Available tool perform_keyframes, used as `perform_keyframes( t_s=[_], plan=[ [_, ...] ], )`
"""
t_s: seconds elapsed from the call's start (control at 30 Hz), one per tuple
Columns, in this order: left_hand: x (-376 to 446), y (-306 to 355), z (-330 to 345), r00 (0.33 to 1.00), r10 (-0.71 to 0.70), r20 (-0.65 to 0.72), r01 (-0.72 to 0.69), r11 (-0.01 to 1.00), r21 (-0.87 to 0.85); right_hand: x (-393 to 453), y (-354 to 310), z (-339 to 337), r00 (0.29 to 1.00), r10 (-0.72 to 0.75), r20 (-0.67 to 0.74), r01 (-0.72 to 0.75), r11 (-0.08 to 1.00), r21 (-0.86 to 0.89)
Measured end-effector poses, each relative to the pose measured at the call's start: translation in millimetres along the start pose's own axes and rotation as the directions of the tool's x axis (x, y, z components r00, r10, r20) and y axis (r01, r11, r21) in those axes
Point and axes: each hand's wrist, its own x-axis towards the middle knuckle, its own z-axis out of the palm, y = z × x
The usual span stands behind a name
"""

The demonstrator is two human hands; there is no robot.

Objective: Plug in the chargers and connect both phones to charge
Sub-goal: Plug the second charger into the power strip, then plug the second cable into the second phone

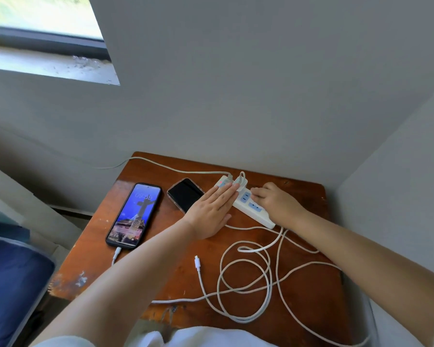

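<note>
A white power strip (251, 206) lies at the back of the brown wooden table (161, 279), with a white charger (241, 182) plugged in at its far end. My left hand (211, 211) lies flat with straight fingers, its tips on the strip's far end. My right hand (273, 201) rests on the strip's right side, fingertips by the blue sockets. A lit phone (133, 215) at the left has a white cable in its near end. A dark phone (184, 194) lies beside my left hand with nothing plugged in. A loose cable plug (197, 262) lies on the table.
White cable (246, 284) lies in loops over the table's near right part. The strip's own cord (161, 167) runs off the back left edge. Grey walls close in behind and to the right. A blue cushion (10, 284) sits low at the left.
</note>
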Motion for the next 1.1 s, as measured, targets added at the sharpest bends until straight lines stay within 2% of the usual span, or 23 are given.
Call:
perform_keyframes(
  t_s=[0.3, 0.67, 0.87, 0.93, 1.0, 1.1],
  plan=[
    [-1.9, 9.4, -2.0, 0.999, -0.034, 0.001, 0.034, 0.999, 0.026, -0.1, -3.9, -4.8, 0.999, 0.041, 0.018, -0.040, 0.996, -0.083],
    [-5.0, 15.3, 4.2, 0.997, -0.071, -0.005, 0.071, 0.997, 0.014, -3.9, -9.9, -5.4, 0.995, 0.094, -0.014, -0.095, 0.995, -0.022],
    [-17.9, 16.2, 4.6, 0.999, -0.050, 0.010, 0.051, 0.998, -0.025, -1.7, -9.1, -12.2, 0.993, 0.111, 0.033, -0.111, 0.994, 0.009],
    [-29.1, 14.8, 6.6, 1.000, -0.001, 0.020, 0.002, 0.999, -0.045, -1.0, -7.9, -14.2, 0.992, 0.116, 0.053, -0.119, 0.991, 0.060],
    [-44.2, 13.0, 10.6, 0.999, 0.029, 0.031, -0.027, 0.996, -0.082, -4.0, -8.6, -12.7, 0.985, 0.171, 0.036, -0.174, 0.964, 0.202],
    [-71.5, 4.4, 19.4, 0.995, 0.016, 0.095, -0.002, 0.990, -0.144, -24.9, -22.0, -5.5, 0.943, 0.314, -0.107, -0.243, 0.875, 0.419]
  ],
)
